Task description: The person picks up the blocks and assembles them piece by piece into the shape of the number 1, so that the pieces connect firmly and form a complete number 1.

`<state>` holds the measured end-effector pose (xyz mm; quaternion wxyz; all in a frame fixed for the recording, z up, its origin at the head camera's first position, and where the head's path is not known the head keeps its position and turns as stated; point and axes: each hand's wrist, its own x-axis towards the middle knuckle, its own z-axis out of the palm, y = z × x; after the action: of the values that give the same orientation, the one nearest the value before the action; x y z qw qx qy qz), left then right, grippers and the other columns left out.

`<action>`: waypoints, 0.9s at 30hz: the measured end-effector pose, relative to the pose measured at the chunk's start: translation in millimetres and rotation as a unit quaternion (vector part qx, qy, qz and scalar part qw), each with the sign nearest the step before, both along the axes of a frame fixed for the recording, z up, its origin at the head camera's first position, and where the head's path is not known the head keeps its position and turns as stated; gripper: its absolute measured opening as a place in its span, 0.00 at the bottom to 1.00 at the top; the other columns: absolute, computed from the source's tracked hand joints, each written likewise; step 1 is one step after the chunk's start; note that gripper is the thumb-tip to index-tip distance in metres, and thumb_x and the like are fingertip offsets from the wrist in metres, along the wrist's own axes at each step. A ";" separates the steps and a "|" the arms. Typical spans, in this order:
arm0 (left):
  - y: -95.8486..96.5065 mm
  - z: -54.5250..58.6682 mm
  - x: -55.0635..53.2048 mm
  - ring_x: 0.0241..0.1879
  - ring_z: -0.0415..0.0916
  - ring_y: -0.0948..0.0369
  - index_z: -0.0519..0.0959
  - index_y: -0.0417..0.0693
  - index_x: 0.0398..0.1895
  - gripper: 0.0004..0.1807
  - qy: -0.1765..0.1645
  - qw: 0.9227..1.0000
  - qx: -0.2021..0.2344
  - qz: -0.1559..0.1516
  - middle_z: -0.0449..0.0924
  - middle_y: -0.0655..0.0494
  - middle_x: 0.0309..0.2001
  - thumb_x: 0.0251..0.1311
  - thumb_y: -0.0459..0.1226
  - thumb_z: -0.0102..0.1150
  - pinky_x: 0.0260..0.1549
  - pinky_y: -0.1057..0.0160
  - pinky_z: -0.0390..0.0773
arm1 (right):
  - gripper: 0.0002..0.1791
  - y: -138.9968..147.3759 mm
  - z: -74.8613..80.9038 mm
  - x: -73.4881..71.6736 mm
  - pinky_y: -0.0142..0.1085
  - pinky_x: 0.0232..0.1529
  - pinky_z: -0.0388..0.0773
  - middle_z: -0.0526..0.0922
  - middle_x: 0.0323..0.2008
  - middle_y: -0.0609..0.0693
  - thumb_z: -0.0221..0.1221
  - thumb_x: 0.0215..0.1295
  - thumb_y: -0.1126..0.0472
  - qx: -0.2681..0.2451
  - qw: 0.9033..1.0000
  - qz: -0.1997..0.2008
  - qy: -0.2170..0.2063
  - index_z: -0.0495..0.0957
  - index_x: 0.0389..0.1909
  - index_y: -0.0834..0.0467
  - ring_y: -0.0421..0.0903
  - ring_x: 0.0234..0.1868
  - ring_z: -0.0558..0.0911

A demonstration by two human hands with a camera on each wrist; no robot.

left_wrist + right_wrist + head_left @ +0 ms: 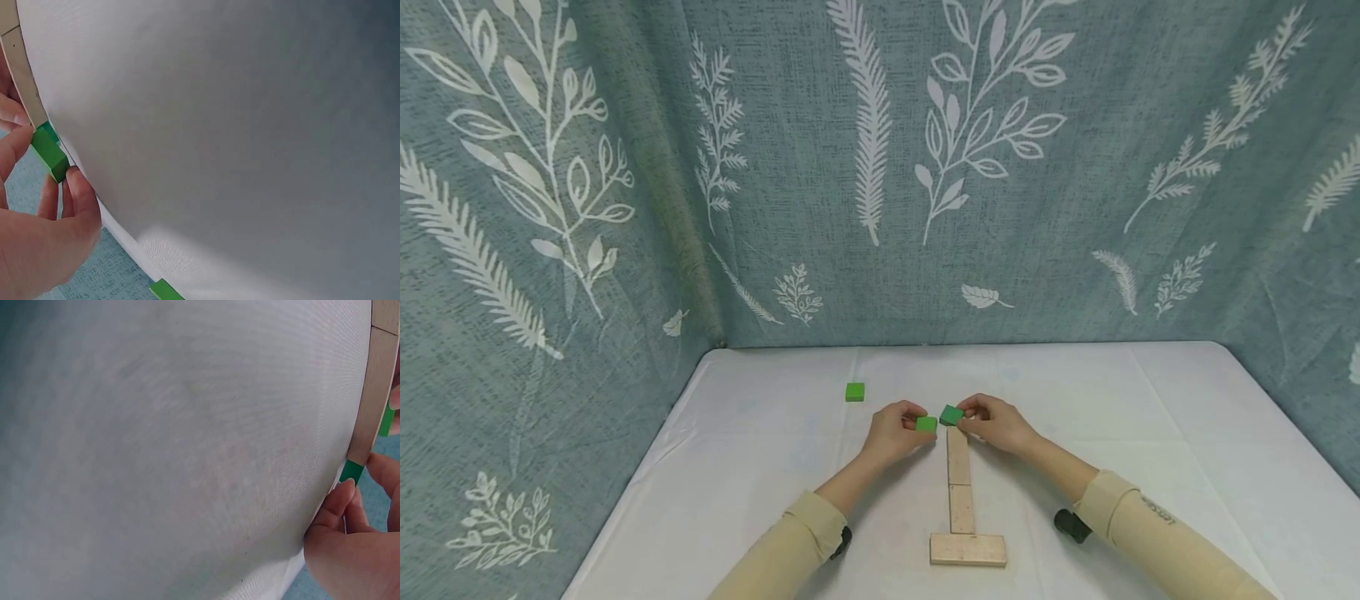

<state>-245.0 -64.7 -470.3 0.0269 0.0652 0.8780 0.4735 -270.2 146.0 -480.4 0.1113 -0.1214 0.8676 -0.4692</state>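
My left hand (pixel 895 433) pinches a light green block (pixel 927 424) between thumb and fingers, just left of the top of a wooden column. In the left wrist view that green block (pixel 50 153) is gripped at its two ends. My right hand (pixel 1000 423) pinches a darker green block (pixel 951 415), turned at an angle, right at the far end of the upper plank (pixel 958 456). Below it a second plank (pixel 961 508) continues the line down to a crosswise plank (pixel 967 550). In the right wrist view the dark green block (pixel 352 471) meets the wood's end.
Another light green block (pixel 855 392) lies on the white tablecloth (pixel 760 433), behind and left of my left hand. A teal leaf-patterned curtain (pixel 895 275) closes off the back and both sides. A black object (pixel 1072 526) shows under my right forearm.
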 end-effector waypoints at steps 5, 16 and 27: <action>1.8 0.8 1.2 0.32 0.71 0.61 0.81 0.36 0.42 0.17 0.006 1.000 -0.003 -0.013 0.78 0.50 0.33 0.48 0.32 0.72 0.31 0.63 0.74 | 0.16 -0.7 0.5 -0.1 0.35 0.31 0.72 0.77 0.36 0.50 0.60 0.67 0.60 0.001 1.000 0.000 -0.002 0.77 0.51 0.64 0.42 0.31 0.74; 4.7 -1.5 -0.1 0.34 0.69 0.61 0.81 0.36 0.44 0.18 0.026 0.999 -0.028 -0.039 0.77 0.52 0.34 0.49 0.32 0.72 0.33 0.63 0.73 | 0.16 -0.3 -0.7 -0.3 0.36 0.32 0.73 0.78 0.36 0.50 0.60 0.66 0.59 -0.002 1.000 0.003 0.004 0.77 0.51 0.64 0.42 0.31 0.74; 5.8 -1.8 -0.7 0.39 0.74 0.56 0.80 0.35 0.49 0.20 0.045 0.997 -0.044 -0.054 0.80 0.48 0.40 0.51 0.30 0.69 0.39 0.58 0.75 | 0.16 -0.2 -0.3 -0.2 0.36 0.31 0.74 0.78 0.35 0.50 0.59 0.66 0.60 -0.010 1.000 0.010 0.007 0.77 0.51 0.65 0.42 0.30 0.75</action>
<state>-245.7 -58.9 -472.0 0.0158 0.1329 0.8933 0.4290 -270.3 145.8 -480.7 0.1090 -0.1348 0.8625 -0.4755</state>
